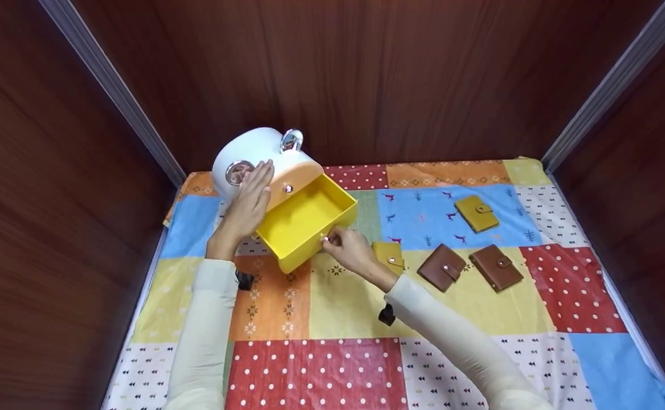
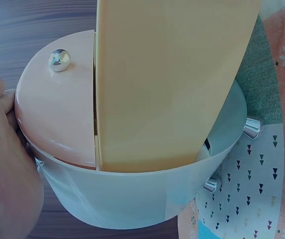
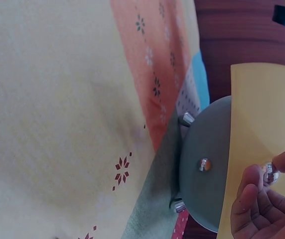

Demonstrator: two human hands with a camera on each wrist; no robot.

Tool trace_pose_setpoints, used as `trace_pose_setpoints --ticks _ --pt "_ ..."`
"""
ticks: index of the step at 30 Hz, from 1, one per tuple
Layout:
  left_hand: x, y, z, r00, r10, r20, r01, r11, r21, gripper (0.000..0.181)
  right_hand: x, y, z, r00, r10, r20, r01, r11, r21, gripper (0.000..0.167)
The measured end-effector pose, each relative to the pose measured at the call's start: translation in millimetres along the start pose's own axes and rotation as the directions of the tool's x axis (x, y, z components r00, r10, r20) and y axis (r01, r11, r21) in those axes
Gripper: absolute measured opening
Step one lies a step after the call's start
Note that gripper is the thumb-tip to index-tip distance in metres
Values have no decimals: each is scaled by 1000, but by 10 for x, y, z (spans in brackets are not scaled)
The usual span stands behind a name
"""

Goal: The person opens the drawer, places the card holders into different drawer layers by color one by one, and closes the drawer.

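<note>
A white rounded case [image 1: 261,145] with a peach front panel [image 2: 58,109] stands at the back left, its yellow drawer [image 1: 304,219] pulled out and bare inside. My left hand [image 1: 247,208] rests on the case's top and front edge, fingers straight; in the left wrist view the hand [image 2: 8,164] touches the side by the peach panel. At the drawer front, my right hand [image 1: 350,249] pinches the small silver knob [image 3: 269,174] between thumb and finger. The right wrist view shows that hand [image 3: 267,204] close against the yellow drawer face [image 3: 262,114].
Right of the drawer lie a mustard wallet [image 1: 388,255], partly behind my right hand, two brown wallets [image 1: 440,266] [image 1: 495,267] and another mustard wallet [image 1: 476,213] farther back. A patchwork cloth [image 1: 321,370] covers the table; dark wood panels [image 1: 338,80] enclose it.
</note>
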State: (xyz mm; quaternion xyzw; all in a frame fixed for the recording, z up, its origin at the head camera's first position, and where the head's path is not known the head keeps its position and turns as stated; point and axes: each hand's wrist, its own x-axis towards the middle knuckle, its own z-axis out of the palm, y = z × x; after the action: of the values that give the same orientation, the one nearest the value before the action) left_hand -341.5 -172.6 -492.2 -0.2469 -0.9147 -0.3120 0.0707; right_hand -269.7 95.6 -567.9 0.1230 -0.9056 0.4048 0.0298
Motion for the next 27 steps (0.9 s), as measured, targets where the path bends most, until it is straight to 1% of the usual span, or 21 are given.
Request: trace_pose_setpoints --ticks 9,27 --pt "0 2 -9 1000 -2 4 2 1000 -12 55 -46 14 -1 1000 -1 10 1 1000 15 18" --pt "-7 17 6 1000 6 -9 -6 1000 -1 55 -91 68 4 1000 2 18 -3 999 52 19"
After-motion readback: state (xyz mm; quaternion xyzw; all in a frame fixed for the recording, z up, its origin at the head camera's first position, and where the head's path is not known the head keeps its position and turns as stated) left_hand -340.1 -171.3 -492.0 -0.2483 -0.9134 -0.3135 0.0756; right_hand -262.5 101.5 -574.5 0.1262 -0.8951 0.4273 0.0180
